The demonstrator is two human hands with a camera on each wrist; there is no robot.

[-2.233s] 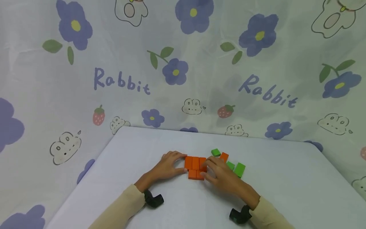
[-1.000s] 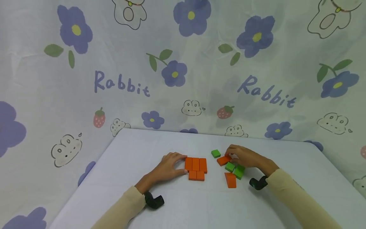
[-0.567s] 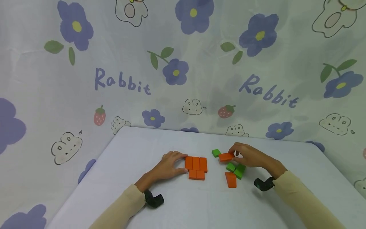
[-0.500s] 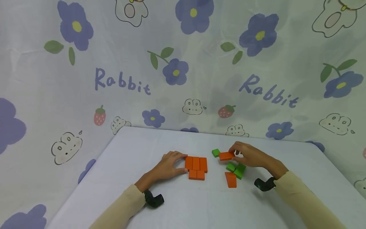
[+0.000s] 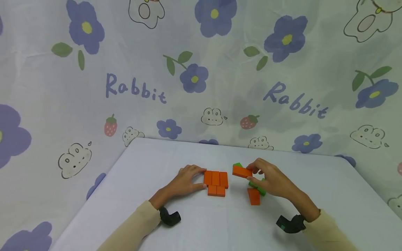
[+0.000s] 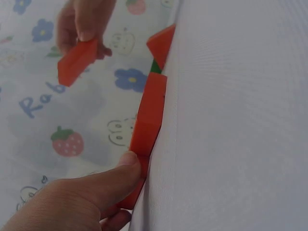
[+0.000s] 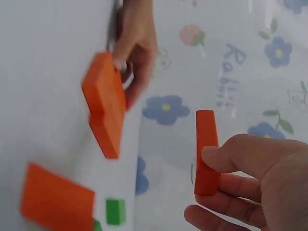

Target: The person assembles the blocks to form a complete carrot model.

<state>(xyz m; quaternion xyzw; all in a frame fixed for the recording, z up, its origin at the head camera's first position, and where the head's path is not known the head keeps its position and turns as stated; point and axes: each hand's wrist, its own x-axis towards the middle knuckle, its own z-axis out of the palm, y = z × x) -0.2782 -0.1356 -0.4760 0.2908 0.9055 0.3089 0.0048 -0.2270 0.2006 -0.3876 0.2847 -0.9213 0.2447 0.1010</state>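
A flat rectangular orange block (image 5: 242,171) was pinched above the desk (image 5: 314,188) by the right hand (image 5: 270,179), beside green blocks (image 5: 258,188). The flat orange block cluster (image 5: 216,182) was touched by the left hand's (image 5: 185,182) relaxed, straight fingers.

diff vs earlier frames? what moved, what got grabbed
The right hand left the orange block group, reached right to the loose pile, pinched an orange block, lifted it and is carrying it back left toward the group. Another loose orange block now lies uncovered by the green blocks. The left hand stayed pressed against the group's left edge; the group did not move.
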